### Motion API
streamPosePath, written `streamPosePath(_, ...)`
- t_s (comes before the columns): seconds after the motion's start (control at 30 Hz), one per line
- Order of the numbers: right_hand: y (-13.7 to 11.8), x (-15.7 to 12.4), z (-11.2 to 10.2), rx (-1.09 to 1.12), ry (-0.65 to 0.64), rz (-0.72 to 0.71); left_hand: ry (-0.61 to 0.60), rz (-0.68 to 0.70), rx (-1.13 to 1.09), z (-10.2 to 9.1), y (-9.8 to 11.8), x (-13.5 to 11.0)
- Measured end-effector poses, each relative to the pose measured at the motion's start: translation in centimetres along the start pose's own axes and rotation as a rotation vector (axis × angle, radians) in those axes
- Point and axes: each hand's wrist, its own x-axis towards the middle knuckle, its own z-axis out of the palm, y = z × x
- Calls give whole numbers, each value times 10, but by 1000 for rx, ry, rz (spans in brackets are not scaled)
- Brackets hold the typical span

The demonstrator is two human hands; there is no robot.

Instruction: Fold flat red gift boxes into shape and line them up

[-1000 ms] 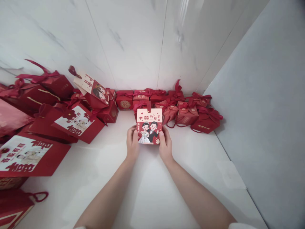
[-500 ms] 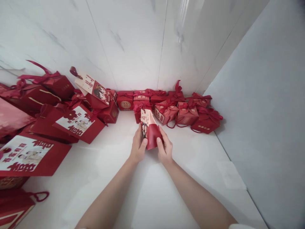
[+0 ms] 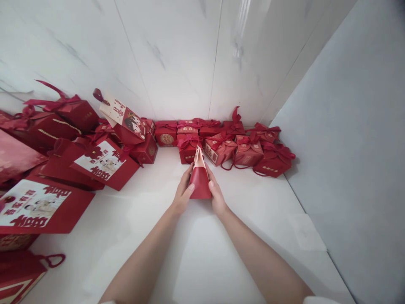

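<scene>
Between my two hands is a small red and cream gift box (image 3: 201,183), narrowing to a thin folded top, with a plain red side toward me. My left hand (image 3: 182,192) is closed on its left side, thumb along the near edge. On the opposite side my right hand (image 3: 217,193) grips it the same way, fingers mostly hidden behind. Just beyond stands a red box tied with a ribbon (image 3: 189,154), partly covered by the held box. I cannot tell whether the held box touches the white surface (image 3: 205,253).
Red ribboned boxes (image 3: 249,152) line the foot of the marbled wall (image 3: 177,63). At left crowd red gift bags (image 3: 74,211), a taller cream-and-red box (image 3: 133,122) and a pink bag (image 3: 15,156). A grey panel (image 3: 357,147) borders the right side.
The gift box has been turned between my hands. Its printed face has swung out of view to the left, and the plain red side now faces me.
</scene>
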Motion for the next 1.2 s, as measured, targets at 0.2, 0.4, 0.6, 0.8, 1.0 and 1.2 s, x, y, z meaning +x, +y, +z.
streamPosePath(0.2, 3, 2, -4, 46, -80, -12, 22, -35, -45, 0, 1, 0)
streamPosePath(0.4, 2, 3, -3, 18, -48, -32, 27, -32, -37, 1, -1, 1)
streamPosePath(0.6, 3, 3, -3, 55, -41, -12, 29, -26, -23, 1, 3, 1)
streamPosePath(0.8, 2, 3, -2, 44, -35, -10, 36, -35, -32, 2, 2, 1)
streamPosePath(1.0, 2, 3, -2, 46, -43, -30, 18, -15, -27, 1, 1, 1)
streamPosePath(1.2, 5, 4, -4, 52, -65, -39, -6, -16, -54, 1, -4, 0)
